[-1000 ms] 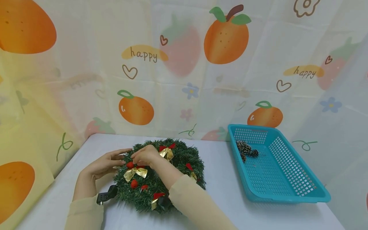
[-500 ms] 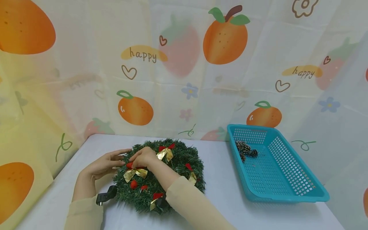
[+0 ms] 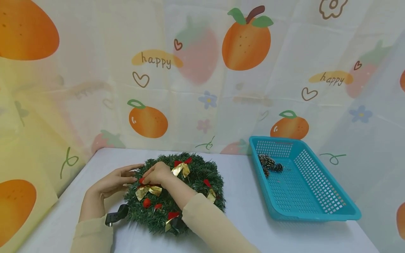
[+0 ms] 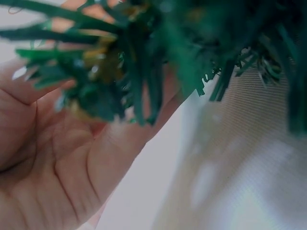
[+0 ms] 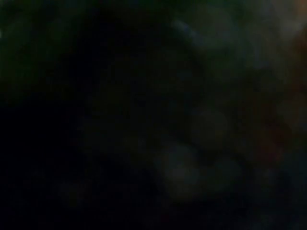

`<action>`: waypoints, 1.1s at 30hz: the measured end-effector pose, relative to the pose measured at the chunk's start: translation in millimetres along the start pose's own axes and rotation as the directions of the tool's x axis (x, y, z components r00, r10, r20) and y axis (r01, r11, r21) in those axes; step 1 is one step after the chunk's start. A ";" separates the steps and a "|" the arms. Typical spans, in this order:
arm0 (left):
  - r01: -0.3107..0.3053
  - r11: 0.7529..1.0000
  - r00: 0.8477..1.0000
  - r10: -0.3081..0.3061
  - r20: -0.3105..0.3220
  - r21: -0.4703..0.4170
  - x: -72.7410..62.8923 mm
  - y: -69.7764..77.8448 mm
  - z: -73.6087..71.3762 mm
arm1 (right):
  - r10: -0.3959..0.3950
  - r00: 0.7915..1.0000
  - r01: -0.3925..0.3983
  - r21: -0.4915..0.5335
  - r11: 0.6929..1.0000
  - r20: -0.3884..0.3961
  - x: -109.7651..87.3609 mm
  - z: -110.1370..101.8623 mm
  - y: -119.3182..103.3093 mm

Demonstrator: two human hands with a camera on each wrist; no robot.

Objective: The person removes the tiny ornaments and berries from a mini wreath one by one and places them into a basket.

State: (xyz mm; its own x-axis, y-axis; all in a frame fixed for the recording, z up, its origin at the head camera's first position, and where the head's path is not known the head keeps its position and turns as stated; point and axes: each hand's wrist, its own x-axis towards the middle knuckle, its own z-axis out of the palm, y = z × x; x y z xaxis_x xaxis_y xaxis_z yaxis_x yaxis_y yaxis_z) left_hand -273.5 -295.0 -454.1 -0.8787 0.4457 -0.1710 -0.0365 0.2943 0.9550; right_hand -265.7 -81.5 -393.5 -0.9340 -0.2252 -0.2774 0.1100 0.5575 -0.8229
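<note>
A green artificial wreath (image 3: 204,170) lies on the white table, trimmed with gold bows and red balls. At its left side my left hand (image 3: 110,181) holds the edge, fingers on the far part and thumb nearer. Green needles cover part of that palm (image 4: 67,163) in the left wrist view. My right hand (image 3: 159,174) reaches across the wreath and pinches a small red ball (image 3: 141,181) just above a gold bow (image 3: 148,192); its fingers hide part of the ball. Another red ball (image 3: 147,203) sits below that bow. The right wrist view is almost black.
A blue plastic basket (image 3: 316,215) stands on the right of the table, with several pine cones (image 3: 269,162) at its left wall. Behind the table hangs a fruit-printed cloth (image 3: 202,116). A black wrist device (image 3: 117,214) sits by my left sleeve.
The right hand has shifted slightly left and its fingers now cover more of the red ball. My left hand keeps its place on the wreath. The head view has turned a little.
</note>
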 end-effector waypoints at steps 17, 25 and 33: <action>0.001 0.999 1.000 -0.002 -0.007 -0.033 -0.2 0.5 1.0 | -0.047 0.993 0.028 0.167 0.986 0.109 -7.2 -24.1 -16.9; -0.001 0.999 1.000 0.001 -0.015 -0.033 -0.1 0.4 1.0 | -0.088 0.987 0.057 0.213 0.975 0.138 -2.7 -34.7 -18.7; -0.010 0.999 1.000 0.010 -0.004 -0.045 -0.4 -1.2 0.2 | -0.127 0.976 0.086 0.223 0.971 0.176 -1.8 -47.2 -18.8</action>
State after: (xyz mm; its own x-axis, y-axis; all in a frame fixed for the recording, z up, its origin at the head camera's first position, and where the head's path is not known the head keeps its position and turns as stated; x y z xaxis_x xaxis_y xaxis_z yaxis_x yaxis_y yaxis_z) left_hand -273.0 -295.4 -455.3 -0.8810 0.4450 -0.1604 -0.0493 0.2510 0.9667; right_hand -282.2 -53.9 -354.1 -0.8658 -0.4313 -0.2537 0.1022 0.3439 -0.9334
